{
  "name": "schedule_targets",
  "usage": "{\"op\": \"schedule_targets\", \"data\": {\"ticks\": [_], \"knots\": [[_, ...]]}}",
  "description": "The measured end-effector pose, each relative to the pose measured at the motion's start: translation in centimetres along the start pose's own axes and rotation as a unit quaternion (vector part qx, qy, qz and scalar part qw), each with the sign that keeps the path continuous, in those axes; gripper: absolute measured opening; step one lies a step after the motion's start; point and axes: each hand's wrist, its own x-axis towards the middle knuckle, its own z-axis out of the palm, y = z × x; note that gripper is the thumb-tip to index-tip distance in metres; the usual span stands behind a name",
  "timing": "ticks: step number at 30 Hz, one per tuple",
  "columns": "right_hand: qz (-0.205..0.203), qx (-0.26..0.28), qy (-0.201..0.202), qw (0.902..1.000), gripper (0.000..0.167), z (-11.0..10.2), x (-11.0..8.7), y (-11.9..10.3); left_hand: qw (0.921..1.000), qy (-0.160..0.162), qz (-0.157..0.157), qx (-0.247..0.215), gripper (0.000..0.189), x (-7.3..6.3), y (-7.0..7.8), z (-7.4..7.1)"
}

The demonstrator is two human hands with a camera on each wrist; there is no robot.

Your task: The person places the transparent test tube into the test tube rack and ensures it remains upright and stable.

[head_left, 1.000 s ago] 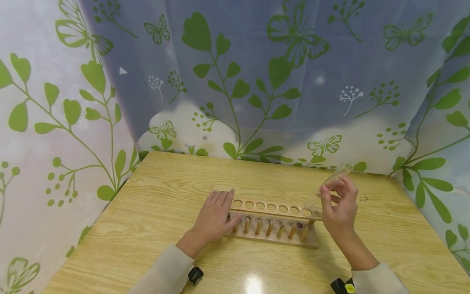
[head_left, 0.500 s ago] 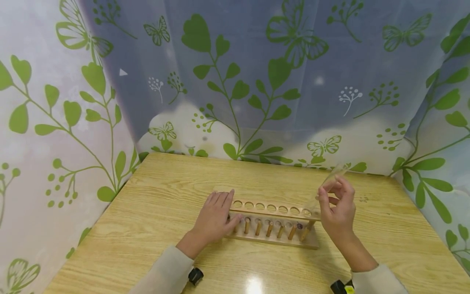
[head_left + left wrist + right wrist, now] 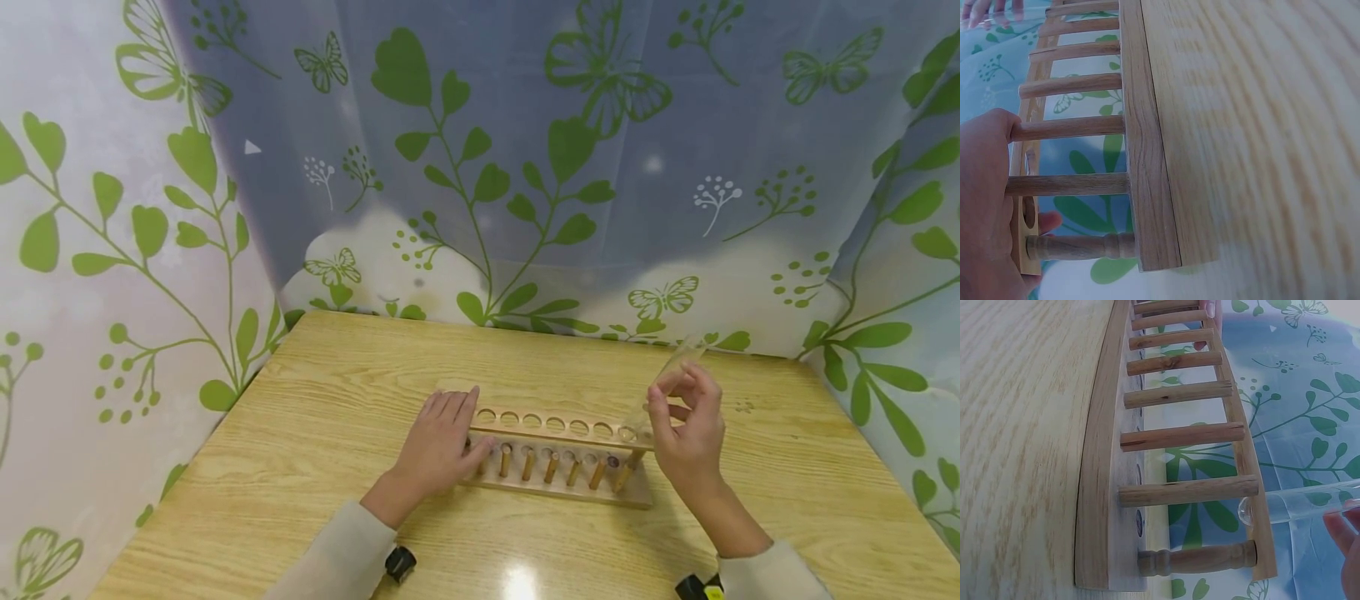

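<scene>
A wooden test tube rack [image 3: 555, 492] stands on the table, with a row of round holes in its top bar and upright pegs on its base. My left hand [image 3: 438, 437] holds the left end of the top bar, its thumb in front and fingers laid across; one fingertip [image 3: 1051, 220] shows beyond the bar in the left wrist view. My right hand [image 3: 692, 425] pinches a clear glass test tube [image 3: 678, 360], tilted up to the right. In the right wrist view the tube's rounded bottom [image 3: 1245, 511] pokes through the hole at the right end.
The wood-grain table [image 3: 360, 358] reaches back to a patterned cloth [image 3: 480, 150] with leaves and butterflies. Similar cloth hangs at both sides. Black wrist devices [image 3: 400, 563] sit at both sleeves.
My right hand has shifted slightly down and to the left with the test tube. The left hand and the rack look the same.
</scene>
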Motion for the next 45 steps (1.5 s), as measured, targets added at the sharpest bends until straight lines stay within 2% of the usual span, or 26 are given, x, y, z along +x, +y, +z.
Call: {"op": "schedule_targets", "data": {"ticks": [20,45], "knots": [[0.010,0.004,-0.001,0.9999,0.040,-0.05,-0.66,-0.04,1.0000,-0.004,-0.002,-0.008,0.073,-0.02,0.19,-0.17],[-0.001,0.021,0.003,0.9998,0.038,0.13,-0.94,0.34,1.0000,0.001,0.000,-0.003,0.071,-0.09,0.11,-0.08]]}}
